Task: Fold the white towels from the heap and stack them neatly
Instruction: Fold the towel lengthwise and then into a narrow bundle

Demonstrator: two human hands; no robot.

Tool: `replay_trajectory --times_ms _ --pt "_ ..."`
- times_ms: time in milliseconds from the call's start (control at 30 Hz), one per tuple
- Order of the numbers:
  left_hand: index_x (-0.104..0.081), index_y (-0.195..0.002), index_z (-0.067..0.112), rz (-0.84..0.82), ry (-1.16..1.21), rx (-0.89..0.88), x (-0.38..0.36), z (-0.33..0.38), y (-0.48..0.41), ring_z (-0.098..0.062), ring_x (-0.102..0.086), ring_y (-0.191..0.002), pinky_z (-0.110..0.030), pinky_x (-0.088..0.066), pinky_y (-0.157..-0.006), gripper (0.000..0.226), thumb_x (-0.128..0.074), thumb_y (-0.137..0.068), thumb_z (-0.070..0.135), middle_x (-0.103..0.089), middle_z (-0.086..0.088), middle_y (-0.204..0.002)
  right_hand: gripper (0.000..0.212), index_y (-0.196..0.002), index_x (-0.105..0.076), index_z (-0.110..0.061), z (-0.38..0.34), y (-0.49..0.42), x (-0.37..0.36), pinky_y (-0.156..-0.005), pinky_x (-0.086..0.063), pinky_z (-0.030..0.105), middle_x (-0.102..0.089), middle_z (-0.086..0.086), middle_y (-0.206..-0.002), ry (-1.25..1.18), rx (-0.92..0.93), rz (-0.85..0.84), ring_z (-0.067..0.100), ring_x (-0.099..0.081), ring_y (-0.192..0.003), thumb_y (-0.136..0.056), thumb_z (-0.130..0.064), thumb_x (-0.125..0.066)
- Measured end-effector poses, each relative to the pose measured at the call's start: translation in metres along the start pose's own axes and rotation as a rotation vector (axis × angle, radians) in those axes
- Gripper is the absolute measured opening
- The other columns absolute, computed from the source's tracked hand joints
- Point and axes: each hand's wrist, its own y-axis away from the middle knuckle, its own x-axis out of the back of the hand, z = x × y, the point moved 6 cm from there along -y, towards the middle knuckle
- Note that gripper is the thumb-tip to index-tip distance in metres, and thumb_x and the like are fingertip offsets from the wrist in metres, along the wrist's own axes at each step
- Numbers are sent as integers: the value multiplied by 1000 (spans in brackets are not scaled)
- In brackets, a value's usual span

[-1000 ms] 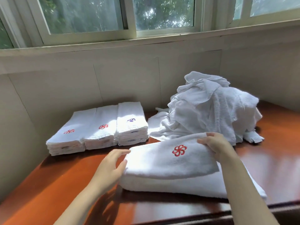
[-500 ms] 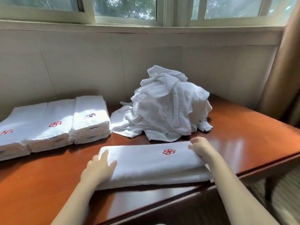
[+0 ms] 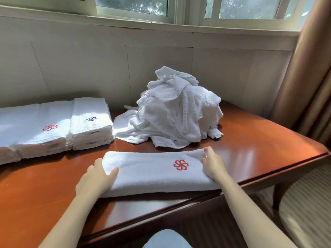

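While both hands are on it, the folded towel (image 3: 152, 174) lies as a long band along the near edge of the table (image 3: 259, 145), its red emblem (image 3: 180, 165) facing up near the right end. In the head view, the only one given, the left hand (image 3: 96, 178) cups the towel's left end, thumb laid over the top and fingers curved round the end, so it holds the cloth; the right hand (image 3: 212, 165) lies on the right end with fingers fairly straight, pressing rather than clasping. Behind the towel, apart from it, sits the heap (image 3: 177, 119) of unfolded white towels; to the left, by the wall, stand the stacks (image 3: 89, 126) of finished ones, side by side.

The step in hand looks like smoothing and squaring this band before a last fold or the move to a stack; judging by the heap, much remains. To do it well, press the layers flat from the middle outward; line up the long edges so no under layer peeks out; keep the emblem on the outer face, as on the stacks; lift with both ends supported, since soft cloth carried by one end will likely sag and unfold.
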Motion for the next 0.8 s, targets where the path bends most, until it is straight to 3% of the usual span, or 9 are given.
replay_trajectory --times_ms 67,133,233,367,500,567,633,700,800 --pt "-21 -148 14 -118 103 68 2 -8 3 -33 -48 -124 -40 -42 -97 95 -62 -77 62 -44 -11 -143 37 -133 -37 -13 -4 7 0 -70 -41 34 -64 13 -116 119 75 74 33 -58 -99 -97 -12 -44" --pt "-25 -146 16 -237 266 96 4 -14 11 -29 -52 -116 -36 -45 -85 109 -70 -58 62 -47 -7 -138 39 -132 -37 -15 -4 11 0 -68 -41 32 -68 7 -113 151 108 116 30 -60 -95 -94 -7 -41" --pt "-43 -129 17 -304 523 96 8 -17 25 -19 -56 -93 -30 -44 -63 93 -70 -48 52 -57 -2 -115 36 -132 -41 -15 -1 4 2 -73 -38 30 -65 9 -119 69 75 51 31 -57 -104 -96 -10 -42" --pt "-61 -105 11 -369 737 101 4 -12 33 -17 -54 -77 -25 -42 -61 65 -72 -50 44 -63 -6 -94 34 -129 -53 -9 13 -9 8 -83 -38 26 -59 12 -126 -204 -16 -71 24 -56 -106 -96 -16 -52" --pt "-57 -116 15 -364 752 93 3 -9 33 -19 -53 -87 -28 -39 -65 80 -79 -44 44 -63 -8 -111 29 -123 -58 -10 24 -11 9 -79 -38 24 -63 12 -118 -365 -79 -63 18 -56 -96 -95 -17 -55" --pt "-57 -116 12 -350 765 89 4 -9 31 -19 -54 -84 -27 -39 -63 92 -81 -34 46 -64 -10 -109 27 -120 -58 -10 24 -7 9 -78 -40 27 -65 11 -116 -357 -82 -25 22 -58 -99 -95 -20 -55" --pt "-57 -116 6 -332 782 88 1 -12 27 -20 -54 -79 -26 -39 -60 95 -83 -33 44 -65 -12 -103 27 -119 -55 -9 17 0 11 -74 -41 31 -62 11 -115 -53 -28 40 28 -58 -100 -96 -23 -52" --pt "-52 -124 2 -288 758 102 -2 -16 22 -24 -58 -85 -29 -45 -64 92 -89 -47 37 -62 -16 -114 19 -114 -48 -10 0 9 17 -64 -39 32 -54 12 -114 397 78 152 33 -56 -91 -95 -13 -48" --pt "-38 -140 2 -163 665 129 -4 -26 12 -32 -55 -114 -42 -49 -92 96 -89 -63 30 -50 -17 -136 28 -112 -52 -10 -46 19 21 -70 -42 36 -51 12 -114 659 304 281 32 -51 -96 -86 -4 -54"
